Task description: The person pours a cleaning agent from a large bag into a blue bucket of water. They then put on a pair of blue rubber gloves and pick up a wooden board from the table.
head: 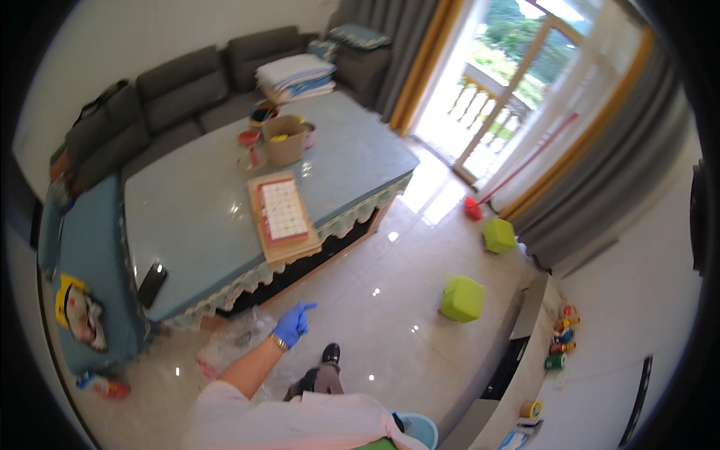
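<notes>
My left hand (291,325), in a blue glove with a gold-coloured watch at the wrist, is held out over the tiled floor with a finger extended. Nothing shows in it. A clear plastic bag (239,343) lies on the floor beside and below that forearm. My right hand is out of view; near my right side stands a light blue bucket (423,430), partly covered by my sleeve. Ahead is a table with a blue-grey cover (191,219), bearing a calendar-like printed sheet (283,211) on wooden boards, a cardboard box (284,143) and a black phone (152,285).
Two green stools (462,299) stand on the floor at the right, with a red broom (473,208) by the curtains. A grey sofa (180,84) lines the back wall. Small figures and tape (530,409) rest on a low cabinet at the right. A glass door (506,95) leads to a balcony.
</notes>
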